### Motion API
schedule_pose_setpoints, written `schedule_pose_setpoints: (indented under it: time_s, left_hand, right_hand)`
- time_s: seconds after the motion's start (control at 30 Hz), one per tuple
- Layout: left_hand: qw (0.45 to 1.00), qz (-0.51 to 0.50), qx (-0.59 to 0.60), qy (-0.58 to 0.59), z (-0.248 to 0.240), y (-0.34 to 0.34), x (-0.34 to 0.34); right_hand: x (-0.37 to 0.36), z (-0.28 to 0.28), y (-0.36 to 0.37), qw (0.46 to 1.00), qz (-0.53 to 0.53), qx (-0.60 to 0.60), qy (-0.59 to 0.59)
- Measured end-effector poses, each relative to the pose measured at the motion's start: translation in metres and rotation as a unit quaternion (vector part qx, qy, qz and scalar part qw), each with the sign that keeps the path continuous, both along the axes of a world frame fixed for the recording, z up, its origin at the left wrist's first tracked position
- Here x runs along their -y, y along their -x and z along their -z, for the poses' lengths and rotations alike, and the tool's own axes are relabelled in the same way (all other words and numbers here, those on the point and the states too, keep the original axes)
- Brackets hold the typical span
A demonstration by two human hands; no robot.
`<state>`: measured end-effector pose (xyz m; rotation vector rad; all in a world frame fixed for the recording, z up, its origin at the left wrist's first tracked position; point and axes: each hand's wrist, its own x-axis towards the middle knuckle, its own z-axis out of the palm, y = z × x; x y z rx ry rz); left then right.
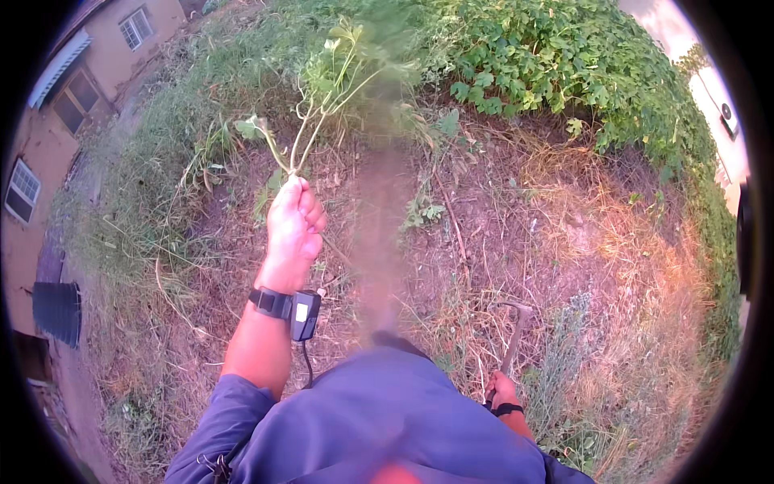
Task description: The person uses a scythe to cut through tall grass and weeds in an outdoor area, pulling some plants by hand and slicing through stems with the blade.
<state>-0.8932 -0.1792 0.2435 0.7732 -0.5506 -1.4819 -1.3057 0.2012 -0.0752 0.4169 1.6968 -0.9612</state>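
My left hand [297, 219] is raised in front of me, closed round the base of a leafy green weed [316, 121]. The weed's pale stems branch upward and outward, with leaves at their tips. Low at my right side, my right hand [503, 390] grips the handle of a hook-headed hand tool [513, 343]. The tool points away from me over dry grass, its narrow curved head bent to the left. Whether that head is a hoe or a sickle blade, I cannot tell.
Dry stalks and straw cover the soil [500, 218] ahead. Dense leafy vines [556, 56] grow at the far right, and tall grass [153, 177] stands on the left. A building [89, 48] with windows borders the left side. A blurred vertical band crosses the middle.
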Motion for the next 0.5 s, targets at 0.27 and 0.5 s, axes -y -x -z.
schedule_pose_setpoints:
  time_s: [0.27, 0.5]
  left_hand:
    - [0.986, -0.126, 0.054, 0.092, -0.038, -0.09, -0.13]
    - [0.974, -0.169, 0.101, 0.111, -0.054, -0.063, -0.219]
  right_hand:
    - [-0.041, -0.014, 0.019, 0.997, -0.072, 0.023, 0.033]
    - [-0.06, -0.009, 0.047, 0.991, -0.12, 0.014, 0.054]
